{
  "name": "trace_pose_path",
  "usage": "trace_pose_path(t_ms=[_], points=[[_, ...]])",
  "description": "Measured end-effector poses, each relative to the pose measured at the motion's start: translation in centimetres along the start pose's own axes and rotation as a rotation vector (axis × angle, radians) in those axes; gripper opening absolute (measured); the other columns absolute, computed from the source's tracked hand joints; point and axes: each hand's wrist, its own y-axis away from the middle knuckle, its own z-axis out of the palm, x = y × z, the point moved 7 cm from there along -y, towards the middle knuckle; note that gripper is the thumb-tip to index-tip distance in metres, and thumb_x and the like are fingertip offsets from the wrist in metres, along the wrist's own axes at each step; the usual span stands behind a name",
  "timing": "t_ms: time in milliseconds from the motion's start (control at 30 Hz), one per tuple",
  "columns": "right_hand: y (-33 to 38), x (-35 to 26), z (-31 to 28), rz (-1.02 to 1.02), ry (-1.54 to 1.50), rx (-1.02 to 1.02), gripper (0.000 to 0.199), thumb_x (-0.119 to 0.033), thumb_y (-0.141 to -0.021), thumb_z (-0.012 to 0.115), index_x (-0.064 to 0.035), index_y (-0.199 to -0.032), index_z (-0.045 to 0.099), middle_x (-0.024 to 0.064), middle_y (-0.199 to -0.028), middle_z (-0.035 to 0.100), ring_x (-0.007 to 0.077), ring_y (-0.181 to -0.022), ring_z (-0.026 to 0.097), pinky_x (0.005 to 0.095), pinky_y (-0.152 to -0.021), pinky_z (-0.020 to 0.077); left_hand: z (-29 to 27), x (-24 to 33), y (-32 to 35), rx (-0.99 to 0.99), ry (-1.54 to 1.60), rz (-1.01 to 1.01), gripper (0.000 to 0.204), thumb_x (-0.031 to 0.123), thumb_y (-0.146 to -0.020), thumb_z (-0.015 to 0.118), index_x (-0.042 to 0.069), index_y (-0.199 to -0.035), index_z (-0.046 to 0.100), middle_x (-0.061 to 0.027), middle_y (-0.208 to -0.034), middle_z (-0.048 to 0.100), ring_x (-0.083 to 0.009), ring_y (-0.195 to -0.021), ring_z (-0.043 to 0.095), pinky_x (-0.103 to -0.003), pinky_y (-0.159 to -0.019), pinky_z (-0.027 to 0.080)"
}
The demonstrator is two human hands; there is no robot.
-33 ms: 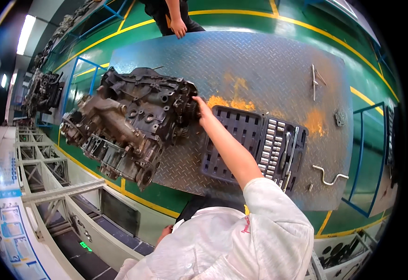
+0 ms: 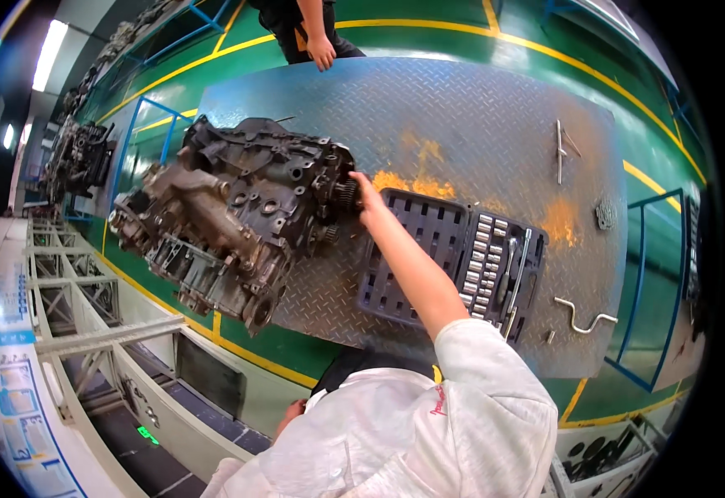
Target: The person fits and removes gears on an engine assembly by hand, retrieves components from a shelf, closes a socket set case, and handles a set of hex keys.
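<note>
A dirty dark metal engine (image 2: 238, 216) lies on the left part of a steel-topped table (image 2: 462, 108). At its right end, my right hand (image 2: 367, 197) is closed around the edge of a toothed gear (image 2: 345, 194); the thumb shows on top, and the other fingers are mostly hidden. A second, smaller toothed gear (image 2: 329, 235) sits just below on the same end. Only a sliver of my left hand (image 2: 296, 410) shows, low beside my body; its fingers are hidden. Under my right forearm lies an opened black socket set case (image 2: 416, 249) with several silver sockets (image 2: 482, 259).
On the table's right side lie a T-shaped bar (image 2: 559, 151), a bent crank handle (image 2: 585, 319), a loose socket (image 2: 551, 337) and a coiled chain (image 2: 605, 214). Orange stains mark the plate. Across the table a person's hand (image 2: 322, 51) hangs by the edge. Blue frames (image 2: 643, 282) stand beyond.
</note>
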Motion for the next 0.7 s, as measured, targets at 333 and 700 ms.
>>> trace_pose_path(t_ms=[333, 700], points=[[17.4, 4.1, -10.3, 0.05, 0.095, 0.132, 0.041, -0.049, -0.07, 0.069, -0.013, -0.089, 0.061, 0.006, -0.08, 0.06, 0.0252, -0.076, 0.057, 0.0408, -0.075, 0.0481, 8.4, -4.2, -1.4, -0.126, 1.351, -0.604, 0.033, 0.026, -0.091, 0.051, 0.008, -0.118, 0.054, -0.0165, -0.089, 0.066, -0.0254, -0.069, 0.064, -0.038, -0.059, 0.053], [38.4, 12.9, -26.9, 0.152, 0.378, 0.659, 0.041, -0.045, -0.065, 0.07, -0.013, -0.087, 0.058, 0.0063, -0.082, 0.058, 0.0266, -0.078, 0.054, 0.0463, -0.078, 0.0416, 5.3, -5.5, -7.7, 0.117, 1.485, -0.408, 0.019, 0.019, -0.086, 0.057, 0.007, -0.101, 0.056, -0.0104, -0.075, 0.063, -0.0199, -0.059, 0.061, -0.03, -0.053, 0.049]])
